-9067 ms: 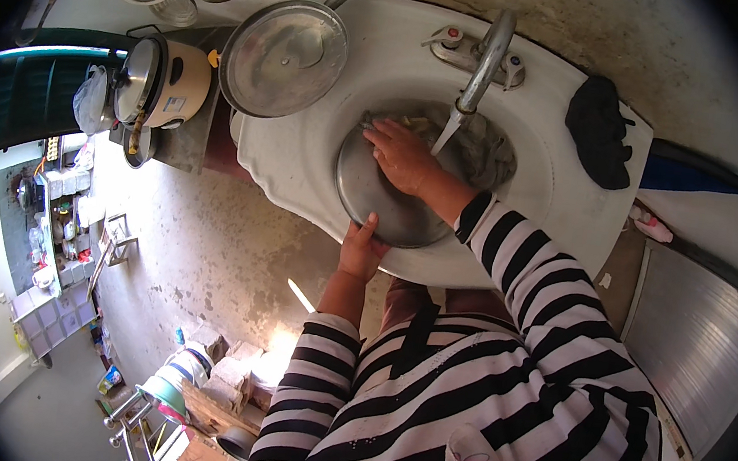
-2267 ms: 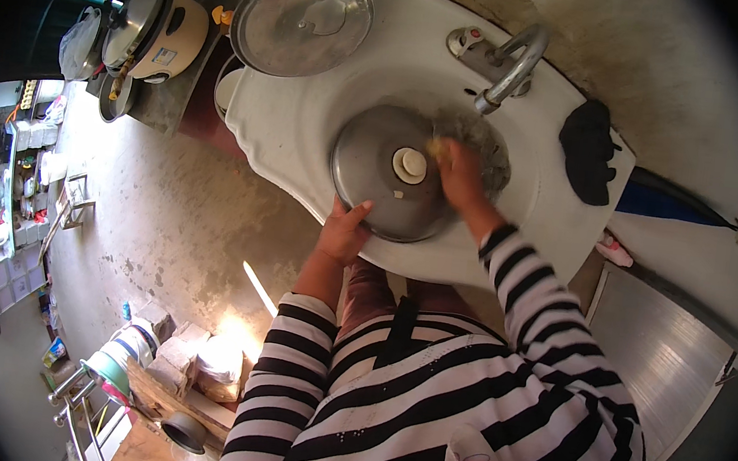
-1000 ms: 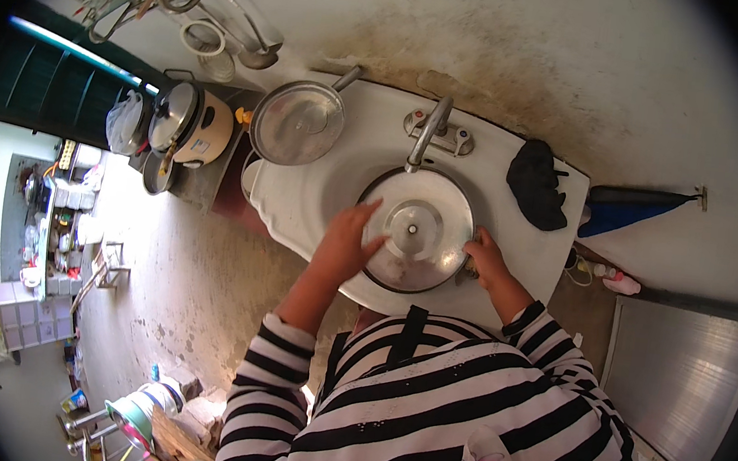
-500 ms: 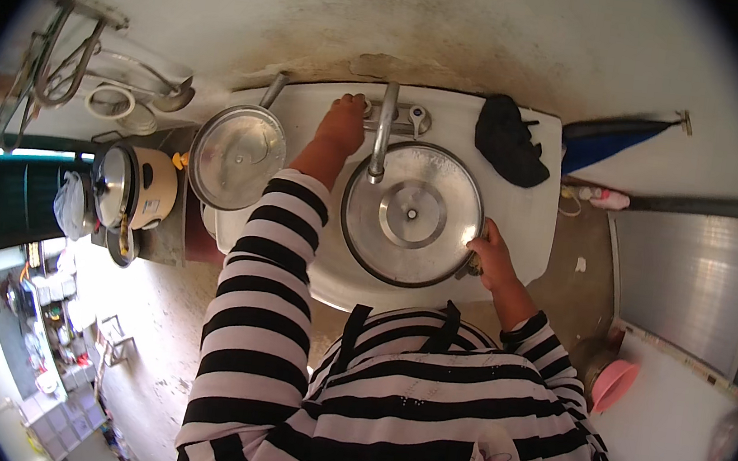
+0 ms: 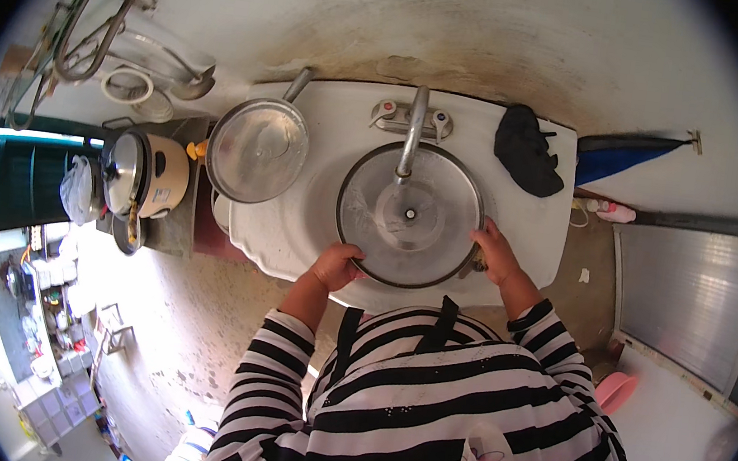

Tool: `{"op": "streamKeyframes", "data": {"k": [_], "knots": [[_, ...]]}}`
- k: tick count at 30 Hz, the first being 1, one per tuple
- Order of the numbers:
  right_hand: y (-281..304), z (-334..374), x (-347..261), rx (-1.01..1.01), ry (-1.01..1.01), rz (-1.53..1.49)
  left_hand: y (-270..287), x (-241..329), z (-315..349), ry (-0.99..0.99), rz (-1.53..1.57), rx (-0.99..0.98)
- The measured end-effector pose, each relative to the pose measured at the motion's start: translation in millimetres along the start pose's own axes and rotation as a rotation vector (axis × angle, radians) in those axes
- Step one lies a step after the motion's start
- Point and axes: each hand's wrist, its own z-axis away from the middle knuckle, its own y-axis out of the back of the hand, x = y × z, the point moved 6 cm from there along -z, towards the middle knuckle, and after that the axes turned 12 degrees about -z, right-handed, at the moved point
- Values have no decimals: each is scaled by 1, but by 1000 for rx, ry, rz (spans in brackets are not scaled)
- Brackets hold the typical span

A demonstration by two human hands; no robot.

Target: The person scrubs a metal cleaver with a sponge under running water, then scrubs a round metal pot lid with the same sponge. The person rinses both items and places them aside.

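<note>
A round, see-through pot lid (image 5: 369, 231) with a dark rim and a small central knob or screw lies over the basin of the white sink (image 5: 280, 252). My left hand (image 5: 336, 268) grips its near-left rim. At the right rim my right hand (image 5: 498, 254) is closed on the lid too; a small brownish thing shows under those fingers, its kind unclear. The metal faucet (image 5: 413, 131) reaches over the lid. Streaks, apparently water, cross the lid's left part. Two knobs sit on the tap base (image 5: 391, 116), neither touched by a hand.
A metal pan (image 5: 258, 152) with a handle rests on the sink's left side. Black cloth (image 5: 528, 150) lies at the back right. Farther left stands a rice cooker (image 5: 161, 178); metal ladles (image 5: 190, 83) hang on the wall. A pink basin (image 5: 615, 391) is at the right.
My left hand has left the tap knob and come down to the lid's near-left rim. My right hand keeps its hold. Streaks now show on the lid.
</note>
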Motion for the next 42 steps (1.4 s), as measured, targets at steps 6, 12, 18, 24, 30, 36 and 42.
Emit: {"op": "streamKeyframes", "data": {"k": [6,12,18,24,30,36,42], "knots": [[-4,3,-74,167,511,320,-20,-28,6,-185,133,120],[-132,-39,-88,35,1005,648,-73,-28,12,-313,99,53],[-209,-8,1,-524,741,636,-71,-29,14,-285,138,99],[-132,0,-51,-449,697,944,-44,-33,24,-426,245,144],[-178,-41,-71,-169,766,730,-74,-47,8,-257,227,56],[-191,23,-11,-646,858,870,-72,-29,24,-350,169,86],[-224,20,-37,-739,1098,861,-78,-33,15,-317,252,-41]]}}
